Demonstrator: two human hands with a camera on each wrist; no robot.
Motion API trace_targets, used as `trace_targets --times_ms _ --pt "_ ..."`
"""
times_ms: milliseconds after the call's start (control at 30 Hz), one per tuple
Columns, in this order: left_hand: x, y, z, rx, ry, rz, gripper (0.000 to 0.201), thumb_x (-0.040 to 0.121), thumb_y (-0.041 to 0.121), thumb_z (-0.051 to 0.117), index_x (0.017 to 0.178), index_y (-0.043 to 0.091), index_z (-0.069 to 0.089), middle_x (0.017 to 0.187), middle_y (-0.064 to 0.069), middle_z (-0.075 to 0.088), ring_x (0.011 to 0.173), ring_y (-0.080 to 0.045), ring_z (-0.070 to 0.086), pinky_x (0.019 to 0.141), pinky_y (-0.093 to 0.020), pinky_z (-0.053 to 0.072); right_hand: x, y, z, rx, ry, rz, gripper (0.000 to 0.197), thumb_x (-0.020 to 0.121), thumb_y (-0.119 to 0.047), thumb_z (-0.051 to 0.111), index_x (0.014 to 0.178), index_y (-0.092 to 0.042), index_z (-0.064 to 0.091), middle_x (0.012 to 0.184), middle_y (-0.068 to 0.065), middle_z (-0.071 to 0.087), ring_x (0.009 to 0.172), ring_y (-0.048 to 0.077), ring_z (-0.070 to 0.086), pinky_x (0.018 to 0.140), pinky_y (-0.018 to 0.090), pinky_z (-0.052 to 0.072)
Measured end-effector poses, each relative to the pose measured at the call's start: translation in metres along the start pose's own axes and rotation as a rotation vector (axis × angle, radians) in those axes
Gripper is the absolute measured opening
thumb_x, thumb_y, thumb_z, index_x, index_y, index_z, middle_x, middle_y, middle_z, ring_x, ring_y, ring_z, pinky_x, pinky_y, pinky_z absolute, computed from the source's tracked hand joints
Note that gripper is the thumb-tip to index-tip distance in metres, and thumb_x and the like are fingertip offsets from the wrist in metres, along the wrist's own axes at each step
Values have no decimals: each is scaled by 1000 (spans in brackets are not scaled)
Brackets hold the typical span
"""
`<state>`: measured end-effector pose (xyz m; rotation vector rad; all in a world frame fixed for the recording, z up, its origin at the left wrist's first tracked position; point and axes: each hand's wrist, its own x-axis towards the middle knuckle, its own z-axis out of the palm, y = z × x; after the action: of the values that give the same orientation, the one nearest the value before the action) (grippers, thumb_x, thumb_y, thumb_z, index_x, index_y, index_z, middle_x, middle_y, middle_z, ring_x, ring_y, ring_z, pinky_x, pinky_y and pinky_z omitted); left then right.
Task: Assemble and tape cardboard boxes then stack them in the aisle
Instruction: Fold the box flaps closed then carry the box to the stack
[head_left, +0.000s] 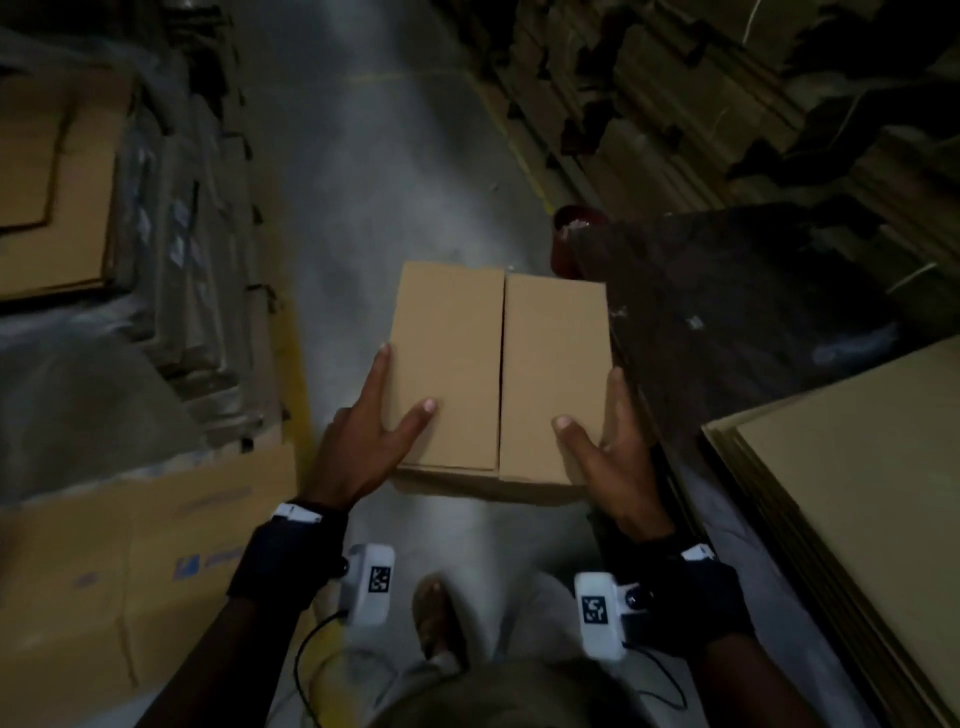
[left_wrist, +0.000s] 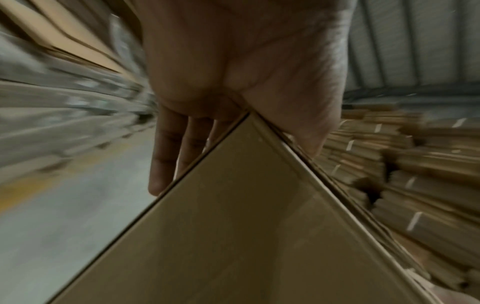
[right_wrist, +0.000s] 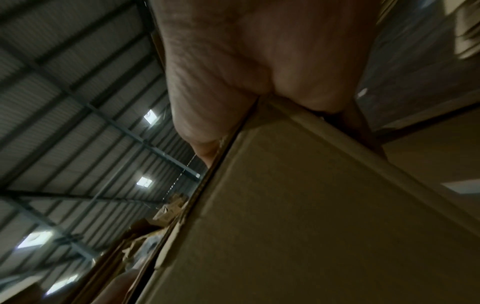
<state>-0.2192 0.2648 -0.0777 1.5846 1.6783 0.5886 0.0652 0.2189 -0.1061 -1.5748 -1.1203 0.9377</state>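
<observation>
Box (head_left: 498, 369) being held at centre frame between left hand (head_left: 363, 441) and right hand (head_left: 610, 457), above the grey aisle floor (head_left: 363, 218). Lying straight ahead of both wrists, long axis running up the frame, away from the body. Gripping it one hand per side: thumbs lying on the top flaps, fingers (head_left: 376, 374) stretching along the side walls, neither hand nearer than the other. Two top flaps meeting at one centre seam (head_left: 502, 364), with no tape showing along it. Judging the coming move as a straight set-down, probably needing both hands lowering evenly. Counting one assembled box in hand, one printed carton (head_left: 130, 561) at lower left, one pile of flat cardboard sheets (head_left: 857, 493) at lower right, more flat stock at upper right.
</observation>
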Motion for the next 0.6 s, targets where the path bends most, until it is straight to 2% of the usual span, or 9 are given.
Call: trace_targets --times_ms 67,133,200,233,267,333,400,467,600 --pt "40 20 -12 19 -7 65 89 84 80 51 154 56 1 152 -8 49 134 -34 51 106 -42 45 26 -16 2 -5 95 -26 89 94 -19 72 162 -22 14 153 -32 18 123 -39 18 101 -7 17" --pt "79 42 -17 31 -42 135 90 83 83 49 153 57 -1 151 -7 50 132 -34 52 106 -45 46 52 -27 -2 7 165 -28 90 94 -20 72 162 -24 14 156 -25 16 126 -37 17 104 -6 17" --pt "118 65 -16 29 -87 193 91 82 84 48 153 57 -2 151 -7 49 132 -33 51 107 -44 44 79 -37 -9 9 244 -24 88 94 -20 72 162 -25 17 156 -23 19 137 -23 22 108 -2 20" --pt "138 77 -12 28 -107 219 91 82 85 48 153 57 -2 152 -6 47 133 -32 50 107 -43 43 91 -42 -14 14 283 -19 86 94 -19 72 161 -24 19 155 -22 21 139 -15 25 105 -4 22" --pt "159 88 -6 29 -130 240 92 81 86 47 153 56 -2 153 -5 46 134 -32 49 107 -43 42 105 -44 -20 26 325 -13 84 94 -17 72 161 -22 20 153 -21 24 137 -12 28 99 -7 23" --pt "199 112 10 47 -190 284 95 77 90 44 152 58 -3 155 -4 45 135 -32 48 109 -45 43 131 -46 -34 62 413 2 81 94 -13 71 160 -20 24 151 -19 29 128 -15 35 93 -7 29" --pt "238 136 30 73 -270 342 95 78 90 44 152 57 -5 156 -4 43 135 -32 48 109 -46 43 161 -42 -48 85 529 27 80 93 -16 73 159 -24 27 152 -15 37 129 -6 45 106 9 37" --pt "272 159 46 96 -327 381 94 82 86 46 154 53 -5 155 -4 44 134 -32 49 109 -45 44 190 -41 -60 84 605 67 79 93 -24 74 158 -28 29 152 -15 40 135 4 46 116 29 38" --pt "338 209 66 141 -417 432 94 85 78 47 158 44 -1 153 -7 47 133 -31 51 107 -41 43 251 -44 -83 22 697 99 72 94 -32 71 156 -28 35 156 -9 42 138 5 39 117 33 35"
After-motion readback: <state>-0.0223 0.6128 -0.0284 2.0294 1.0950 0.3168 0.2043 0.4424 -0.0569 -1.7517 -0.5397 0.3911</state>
